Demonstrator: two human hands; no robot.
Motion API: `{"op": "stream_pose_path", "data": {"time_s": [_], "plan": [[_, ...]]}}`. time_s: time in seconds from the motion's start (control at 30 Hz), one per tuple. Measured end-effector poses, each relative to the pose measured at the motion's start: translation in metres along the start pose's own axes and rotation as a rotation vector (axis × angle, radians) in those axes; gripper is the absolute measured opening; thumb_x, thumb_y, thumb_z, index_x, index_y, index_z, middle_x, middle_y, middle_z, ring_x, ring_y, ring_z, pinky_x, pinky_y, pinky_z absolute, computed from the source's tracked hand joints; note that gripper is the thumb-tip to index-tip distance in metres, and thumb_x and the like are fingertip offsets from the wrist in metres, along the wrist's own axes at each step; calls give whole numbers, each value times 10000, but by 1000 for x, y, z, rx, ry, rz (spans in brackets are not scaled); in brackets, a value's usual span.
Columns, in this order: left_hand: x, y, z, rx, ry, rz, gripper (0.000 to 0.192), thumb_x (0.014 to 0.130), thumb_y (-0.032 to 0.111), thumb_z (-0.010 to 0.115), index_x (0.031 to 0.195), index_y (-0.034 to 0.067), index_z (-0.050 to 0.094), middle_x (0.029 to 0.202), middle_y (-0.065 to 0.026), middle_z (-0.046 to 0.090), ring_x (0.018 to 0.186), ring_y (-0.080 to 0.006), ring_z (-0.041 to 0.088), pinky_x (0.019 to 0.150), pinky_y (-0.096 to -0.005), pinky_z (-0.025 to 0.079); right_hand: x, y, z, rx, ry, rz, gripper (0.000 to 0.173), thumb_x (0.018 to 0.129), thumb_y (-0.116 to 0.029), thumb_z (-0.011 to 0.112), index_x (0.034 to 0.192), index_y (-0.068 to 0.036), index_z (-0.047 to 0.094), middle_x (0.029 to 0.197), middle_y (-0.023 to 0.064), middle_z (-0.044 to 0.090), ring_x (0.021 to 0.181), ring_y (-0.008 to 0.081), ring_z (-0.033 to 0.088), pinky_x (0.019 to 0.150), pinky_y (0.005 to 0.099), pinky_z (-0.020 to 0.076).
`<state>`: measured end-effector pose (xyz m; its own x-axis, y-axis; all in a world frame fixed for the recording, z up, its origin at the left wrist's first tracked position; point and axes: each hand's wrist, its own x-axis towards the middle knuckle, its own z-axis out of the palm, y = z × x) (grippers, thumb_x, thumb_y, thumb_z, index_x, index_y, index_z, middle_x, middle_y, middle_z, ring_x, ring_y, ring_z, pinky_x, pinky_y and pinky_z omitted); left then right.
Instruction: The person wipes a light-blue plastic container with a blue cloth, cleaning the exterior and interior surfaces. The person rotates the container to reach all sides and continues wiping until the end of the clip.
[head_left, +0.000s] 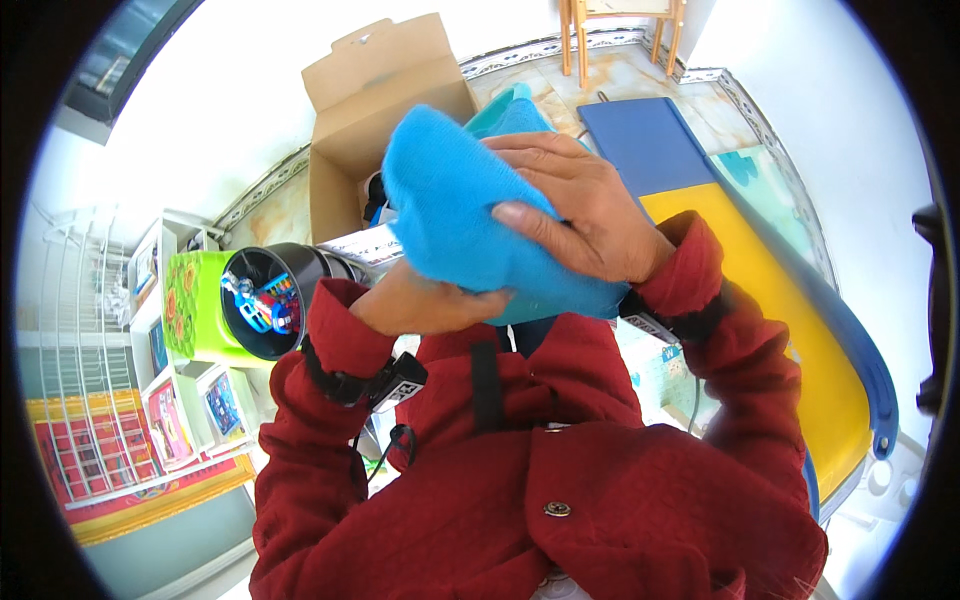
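A bright blue cloth (465, 202), folded over, is held up in front of my body. My left hand (435, 300) supports it from below, its fingers mostly hidden under the fabric. On the upper right side my right hand (577, 202) presses on the cloth, with the thumb lying across its face. Part of a teal plastic container (501, 109) shows behind the cloth; the rest is hidden. Both wrists wear dark straps with small devices over red sleeves.
An open cardboard box (386, 97) stands beyond my hands. To the left, a black bin (262, 300) holds colourful toys beside white shelving (176, 375). A blue and yellow plastic panel (757, 277) lies on the right. Wooden chair legs (582, 45) stand at the back.
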<state>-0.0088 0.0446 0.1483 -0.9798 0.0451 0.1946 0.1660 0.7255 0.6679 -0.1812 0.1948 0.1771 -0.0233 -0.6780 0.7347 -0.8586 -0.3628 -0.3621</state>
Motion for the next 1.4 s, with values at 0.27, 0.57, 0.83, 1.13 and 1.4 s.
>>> {"op": "stream_pose_path", "data": {"time_s": [0.27, 0.57, 0.83, 1.13, 1.4], "plan": [[21, 49, -20, -314, -367, 56, 134, 768, 53, 651, 889, -2, 640, 869, -146, 639, 706, -300, 616, 639, -355, 484, -25, 56, -24, -77, -29, 174, 505, 960, -428, 455, 1043, 23, 664, 1041, 247, 636, 974, 368, 621, 859, 423, 509], [20, 47, -27, -383, -492, 102, 172, 771, 39, 660, 938, 6, 634, 902, -149, 631, 725, -304, 612, 649, -344, 478, -47, 79, -37, 297, 43, 684, 637, 953, -547, 401, 821, 2, 696, 632, 119, 635, 608, 170, 643, 542, 309, 522], [34, 22, -52, -164, -339, 56, 465, 758, 163, 761, 1160, 2, 589, 994, -160, 653, 877, -237, 640, 812, -337, 487, -21, 61, -51, -232, 336, 130, 469, 927, -407, 560, 668, -31, 669, 513, 102, 538, 450, 191, 532, 436, 315, 431], [50, 22, 4, -183, 6, 52, 255, 826, 94, 679, 1060, 29, 601, 972, -55, 626, 894, -141, 577, 760, -310, 475, -1, -1, -19, -557, 291, -143, 344, 766, -280, 753, 657, 5, 596, 606, 107, 543, 565, 259, 542, 554, 335, 446], [40, 17, 4, -32, -4, -16, 281, 828, 256, 700, 908, -6, 634, 700, -181, 617, 606, -335, 602, 561, -360, 471, -11, 26, -42, -148, 311, 89, 350, 917, -298, 584, 768, 13, 640, 649, 134, 592, 593, 251, 580, 559, 345, 470]]}}
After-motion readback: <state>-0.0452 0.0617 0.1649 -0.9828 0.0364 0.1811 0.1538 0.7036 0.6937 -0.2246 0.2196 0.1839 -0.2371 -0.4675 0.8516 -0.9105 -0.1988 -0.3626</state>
